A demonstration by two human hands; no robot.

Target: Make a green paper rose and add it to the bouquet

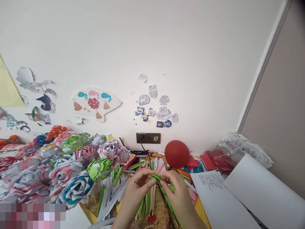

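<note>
Green folded paper strip (159, 178) pinched at top end by left hand (138, 187) and right hand (177, 190) fingertips, both closed on it; judged light, limp, easily creased.

A folded green paper strip (159, 178) pinched between both hands' fingers above scattered sticks

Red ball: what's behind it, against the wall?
Behind the red ball only bare white wall shows, with a dark socket plate to its left. Whatever lies on the desk directly behind the ball is covered.
</note>
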